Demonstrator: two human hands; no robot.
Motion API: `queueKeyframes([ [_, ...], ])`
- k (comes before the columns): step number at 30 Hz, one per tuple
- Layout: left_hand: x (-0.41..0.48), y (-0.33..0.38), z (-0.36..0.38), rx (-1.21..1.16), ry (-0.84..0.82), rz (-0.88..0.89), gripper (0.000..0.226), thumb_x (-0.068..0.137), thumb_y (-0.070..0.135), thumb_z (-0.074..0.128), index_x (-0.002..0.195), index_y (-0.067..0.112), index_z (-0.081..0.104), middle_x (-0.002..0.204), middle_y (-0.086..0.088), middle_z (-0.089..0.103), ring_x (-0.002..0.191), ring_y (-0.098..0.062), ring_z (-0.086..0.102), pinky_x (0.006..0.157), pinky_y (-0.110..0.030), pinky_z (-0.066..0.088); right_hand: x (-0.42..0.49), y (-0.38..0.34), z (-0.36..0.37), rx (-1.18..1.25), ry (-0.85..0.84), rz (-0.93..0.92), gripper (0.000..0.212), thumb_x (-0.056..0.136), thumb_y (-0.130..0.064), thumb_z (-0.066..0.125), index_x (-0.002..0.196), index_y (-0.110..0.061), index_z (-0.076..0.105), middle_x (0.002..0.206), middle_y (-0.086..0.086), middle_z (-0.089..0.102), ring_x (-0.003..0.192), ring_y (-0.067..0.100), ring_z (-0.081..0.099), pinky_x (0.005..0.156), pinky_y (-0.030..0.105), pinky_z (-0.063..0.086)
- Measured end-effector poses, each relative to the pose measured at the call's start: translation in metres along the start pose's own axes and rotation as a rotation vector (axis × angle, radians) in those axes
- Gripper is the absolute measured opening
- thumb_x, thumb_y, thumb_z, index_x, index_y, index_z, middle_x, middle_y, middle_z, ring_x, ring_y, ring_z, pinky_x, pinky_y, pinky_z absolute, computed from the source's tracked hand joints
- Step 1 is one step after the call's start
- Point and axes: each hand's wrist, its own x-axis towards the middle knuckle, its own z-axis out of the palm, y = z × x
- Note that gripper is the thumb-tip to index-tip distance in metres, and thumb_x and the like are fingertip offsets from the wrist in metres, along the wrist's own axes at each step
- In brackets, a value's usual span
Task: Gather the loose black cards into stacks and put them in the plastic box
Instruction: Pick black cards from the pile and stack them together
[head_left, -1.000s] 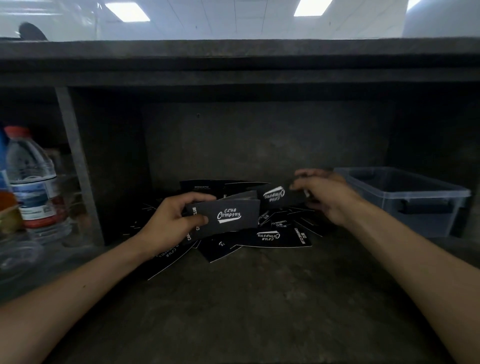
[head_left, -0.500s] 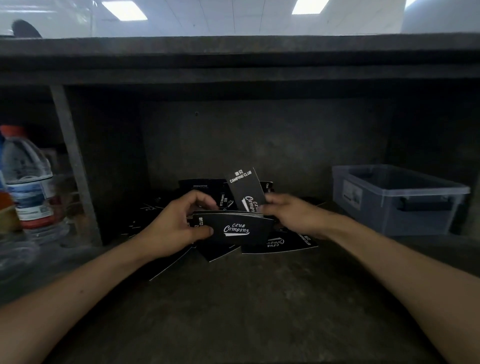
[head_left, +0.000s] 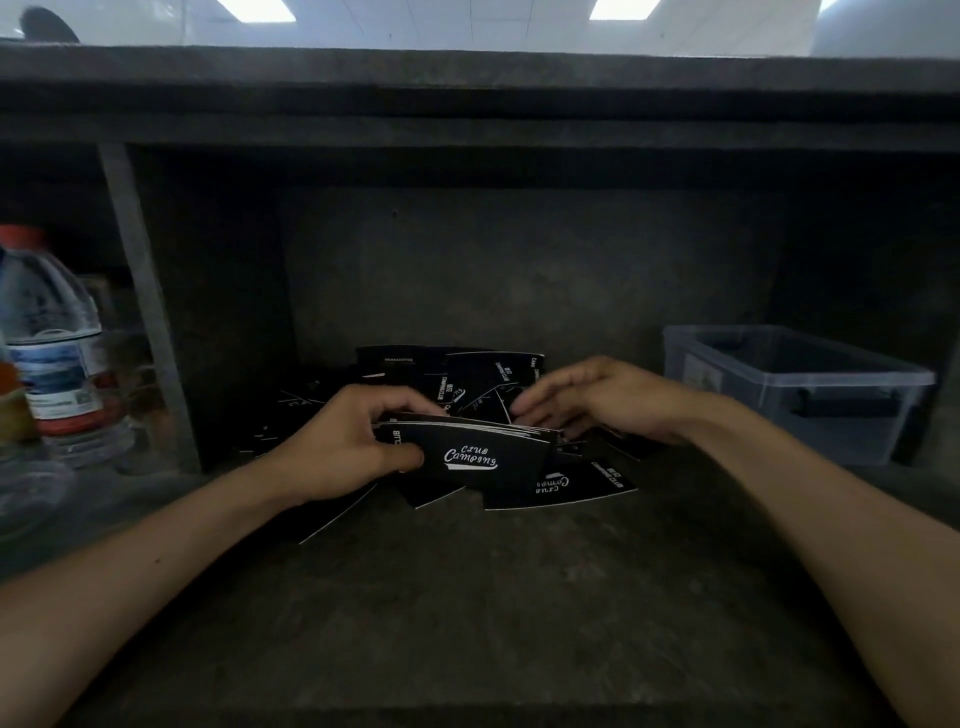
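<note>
Under ceiling lights, cards on shelf

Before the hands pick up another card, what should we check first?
1. Firm grip: ok, the left hand grips the stack.
2. Stack edges lined up: not ok, they fan out along the top.
3. Picking hand free: ok, the right hand has straight fingers and holds nothing.
4. Everything gathered: not ok, many loose cards lie scattered on the shelf.
5. Way into the plastic box: ok, it stands open with no lid.
</note>
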Motion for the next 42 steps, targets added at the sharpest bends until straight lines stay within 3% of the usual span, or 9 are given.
queueKeyframes([
  [5,0.001,-0.002,-0.002,0.009,0.032,-0.008,0.045,0.077,-0.010,0.073,0.097,0.030,0.074,0.100,0.004,0.075,0.089,-0.009,0.072,0.065,-0.018,0.055,-0.012,0.001,-0.004,-0.275,-0.235,0.128,0.044,0.067,-0.025,0.091,0.103,-0.037,0.070,0.105,-0.021,0.072,0.099,-0.005,0.065,0.079,0.010,0.050],
  [11,0.000,-0.002,-0.001,-0.012,0.005,0.010,0.048,0.080,-0.010,0.072,0.109,0.029,0.073,0.108,0.006,0.075,0.100,-0.010,0.071,0.082,-0.018,0.056,-0.012,-0.002,-0.011,-0.348,-0.206,0.274,0.052,0.061,-0.030,0.093,0.107,-0.036,0.070,0.102,-0.010,0.072,0.095,0.008,0.067,0.078,0.022,0.053],
  [17,0.000,-0.003,0.002,-0.036,-0.017,-0.002,0.046,0.080,-0.012,0.072,0.111,0.022,0.073,0.109,0.004,0.075,0.101,-0.014,0.071,0.082,-0.021,0.057,-0.015,0.009,-0.032,0.169,0.319,0.224,0.023,0.078,-0.014,0.080,0.097,-0.020,0.069,0.079,-0.007,0.075,0.073,0.005,0.069,0.055,0.020,0.051],
  [20,0.000,-0.001,0.002,0.016,-0.048,0.011,0.045,0.081,-0.010,0.073,0.115,0.019,0.071,0.111,0.005,0.073,0.105,-0.015,0.069,0.089,-0.028,0.056,-0.007,0.002,-0.022,0.403,0.450,0.071,0.070,0.072,0.007,0.080,0.129,-0.023,0.053,0.103,0.005,0.071,0.086,0.022,0.073,0.061,0.029,0.060],
  [22,-0.001,0.000,0.001,0.049,-0.068,0.026,0.046,0.080,-0.008,0.074,0.116,0.020,0.072,0.113,0.007,0.070,0.108,-0.014,0.067,0.092,-0.030,0.055,-0.003,0.001,-0.013,0.445,0.478,-0.005,0.090,0.070,0.014,0.079,0.139,-0.034,0.045,0.109,-0.003,0.064,0.089,0.028,0.074,0.062,0.034,0.062],
  [28,-0.001,-0.003,0.003,0.077,-0.052,0.027,0.054,0.078,0.000,0.078,0.122,0.029,0.067,0.125,0.015,0.060,0.118,-0.003,0.059,0.097,-0.020,0.050,0.005,-0.002,0.002,0.478,0.471,-0.037,0.023,0.092,-0.005,0.064,0.105,-0.024,0.068,0.100,0.004,0.070,0.085,0.017,0.071,0.068,0.034,0.061],
  [34,0.001,-0.009,0.004,-0.035,-0.006,-0.030,0.076,0.073,-0.007,0.081,0.132,0.028,0.048,0.120,0.006,0.068,0.118,-0.011,0.063,0.097,-0.028,0.052,-0.001,0.011,-0.011,0.320,0.224,0.082,0.020,0.082,-0.003,0.070,0.083,-0.023,0.069,0.082,-0.003,0.073,0.080,0.012,0.069,0.068,0.025,0.054],
  [38,-0.001,-0.007,0.002,-0.075,-0.056,-0.046,0.087,0.077,-0.001,0.080,0.141,0.040,0.039,0.118,0.003,0.070,0.107,-0.018,0.070,0.082,-0.033,0.061,-0.002,0.016,-0.010,0.252,-0.113,0.152,0.018,0.087,-0.006,0.070,0.097,-0.021,0.073,0.100,0.004,0.074,0.094,0.016,0.068,0.079,0.025,0.053],
  [42,-0.002,0.000,0.003,-0.001,-0.064,-0.007,0.065,0.080,0.001,0.077,0.126,0.044,0.059,0.115,0.003,0.071,0.105,-0.016,0.069,0.087,-0.035,0.060,0.002,0.017,-0.020,0.305,0.148,0.049,0.030,0.095,-0.003,0.056,0.114,-0.021,0.071,0.122,0.001,0.071,0.113,0.015,0.066,0.085,0.029,0.054],
])
